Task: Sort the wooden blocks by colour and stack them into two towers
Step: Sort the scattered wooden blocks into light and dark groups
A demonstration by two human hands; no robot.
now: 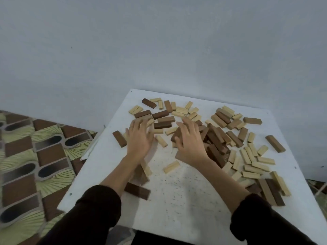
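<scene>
Dark blocks (215, 144) lie heaped mid-desk, with others loose toward the far and left edges. Pale blocks (254, 163) are scattered among them, thickest by the right edge of the white desk (185, 200). All lie unsorted. Left hand (139, 138): fingers spread and straight, flat on blocks near the left edge, gripping nothing. Right hand (191, 140): fingers likewise spread, resting on the dark heap.

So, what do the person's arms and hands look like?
Both arms have dark long sleeves, the left sleeve and the right sleeve, ending mid-forearm. The left hand and right hand are bare: no gloves, rings or watch show.
</scene>
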